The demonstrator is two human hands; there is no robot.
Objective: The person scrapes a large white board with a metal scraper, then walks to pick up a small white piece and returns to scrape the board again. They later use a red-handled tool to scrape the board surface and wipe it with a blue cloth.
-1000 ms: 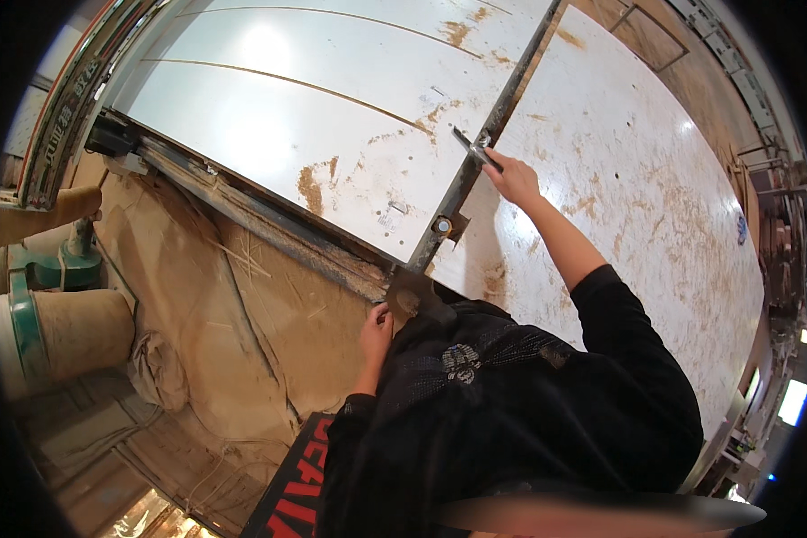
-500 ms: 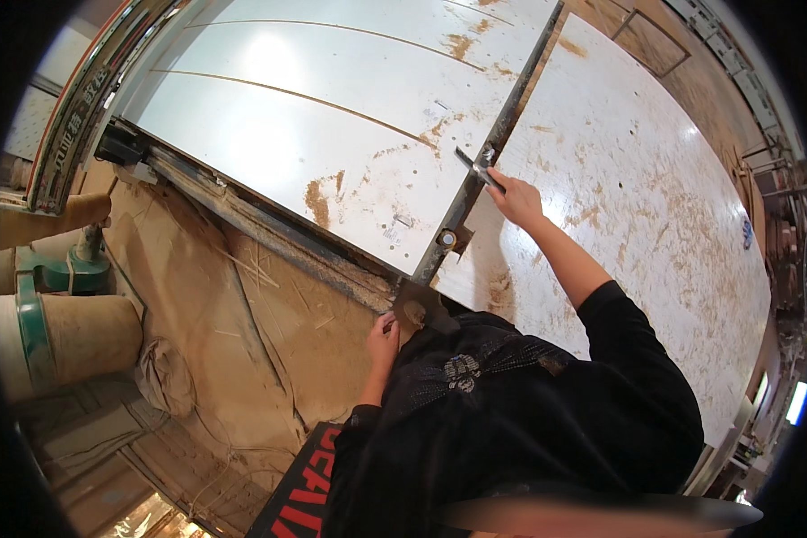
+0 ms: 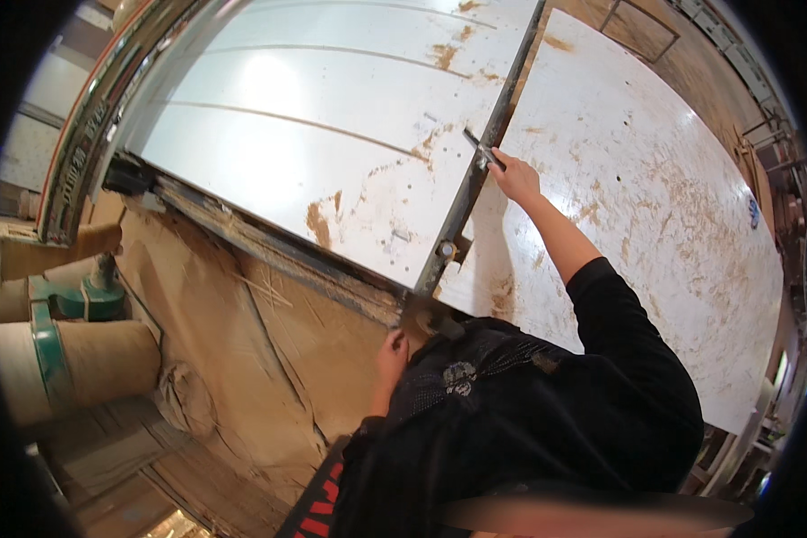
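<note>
My right hand (image 3: 516, 179) is closed round one end of a dark bar-shaped tool (image 3: 472, 139), whose other end reaches across a dark metal rail (image 3: 462, 208). Shiny metal shows where the tool meets the rail; its exact kind is unclear. Nearer me, a round metal knob (image 3: 446, 250) sits on the same rail. My left hand (image 3: 392, 355) is low by my body, beside the near corner of the machine table. Its fingers are curled, and whatever they may hold is hidden.
Pale panels (image 3: 269, 161) with sawdust smears lie left of the rail, and a wide white board (image 3: 637, 233) lies right of it. Dusty beams (image 3: 278, 260) edge the near side. Green-banded ducting (image 3: 90, 350) and a crumpled bag (image 3: 186, 394) stand at the left.
The view has shifted slightly. My right hand and the tool have moved a little farther away along the rail. My left hand stays low near my body.
</note>
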